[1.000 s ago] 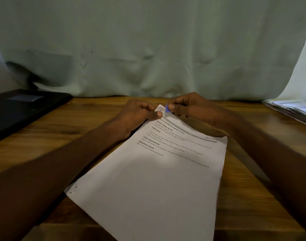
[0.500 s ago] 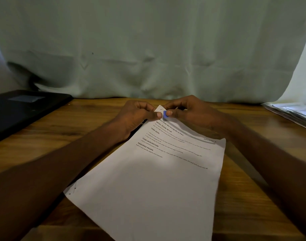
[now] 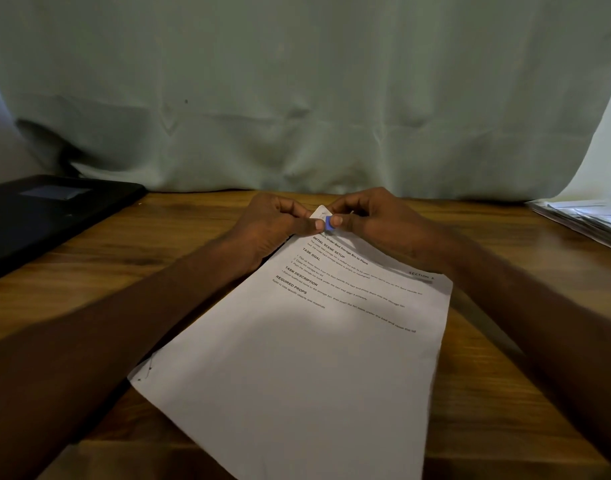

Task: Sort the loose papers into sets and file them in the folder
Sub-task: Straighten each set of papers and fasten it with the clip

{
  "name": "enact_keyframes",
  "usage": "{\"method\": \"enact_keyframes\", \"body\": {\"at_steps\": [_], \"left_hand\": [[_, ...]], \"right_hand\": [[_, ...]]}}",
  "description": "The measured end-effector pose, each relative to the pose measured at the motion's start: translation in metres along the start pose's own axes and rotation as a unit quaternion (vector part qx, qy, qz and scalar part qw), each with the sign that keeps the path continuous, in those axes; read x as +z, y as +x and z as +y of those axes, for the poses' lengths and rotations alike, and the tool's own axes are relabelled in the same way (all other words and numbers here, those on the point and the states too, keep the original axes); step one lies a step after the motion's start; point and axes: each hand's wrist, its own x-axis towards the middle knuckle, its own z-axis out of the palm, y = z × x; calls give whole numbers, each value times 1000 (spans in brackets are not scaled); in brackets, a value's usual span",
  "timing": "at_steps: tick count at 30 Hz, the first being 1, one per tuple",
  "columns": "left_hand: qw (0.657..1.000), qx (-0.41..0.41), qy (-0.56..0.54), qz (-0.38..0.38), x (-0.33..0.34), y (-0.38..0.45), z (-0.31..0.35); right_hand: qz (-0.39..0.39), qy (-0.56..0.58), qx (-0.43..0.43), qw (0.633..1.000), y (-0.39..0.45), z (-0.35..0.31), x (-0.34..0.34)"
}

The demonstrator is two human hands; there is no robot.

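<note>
- Between the earlier pictures and now, the blue clip has slid from the paper's edge onto the top corner of the printed sheets, and the right hand has drawn in closer to the left hand as it went.
- Left grip: thumb and forefinger pinch the raised corner of the sheets, just to the left of the clip, holding the corner off the table.
- Right grip: fingertips pinch the blue clip from its right side, pressing it toward the left thumb; the two grips almost touch across the corner.
- Below the grips the sheets lie flat on the table and skewed, the printed headings nearest the hands, the blank lower part running toward the person.
- How many sheets lie under the top one I cannot tell.
- My reading: one set is being fastened at its corner; the clip looks nearly seated but is not yet let go.
- Well to the right of the grips lies a stack of papers at the table's edge, likely more to sort.
- Well to the left lies a black folder, shut, so filing has yet to be done.
</note>
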Motion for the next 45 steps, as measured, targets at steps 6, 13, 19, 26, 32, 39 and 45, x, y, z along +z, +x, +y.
{"method": "enact_keyframes", "body": {"at_steps": [6, 13, 19, 26, 32, 39, 45], "left_hand": [[1000, -2, -10, -9, 0, -1, 0], [997, -43, -30, -52, -2, -1, 4], [998, -34, -3, -48, -4, -1, 3], [1000, -12, -2, -21, -4, 1, 0], [1000, -15, -7, -24, -3, 1, 1], [999, -23, -19, -32, -3, -2, 3], [1000, -7, -16, -24, -3, -2, 3]], "right_hand": [[10, 4, 15, 1000, 2, 0, 0], [37, 17, 31, 999, 4, 2, -2], [44, 33, 45, 997, 4, 2, -4], [-22, -34, 50, 998, 0, 0, -11], [-6, -41, 44, 998, 0, 2, -12], [6, -30, 45, 999, 1, 3, -12], [0, -29, 42, 999, 1, 0, -13]]}}
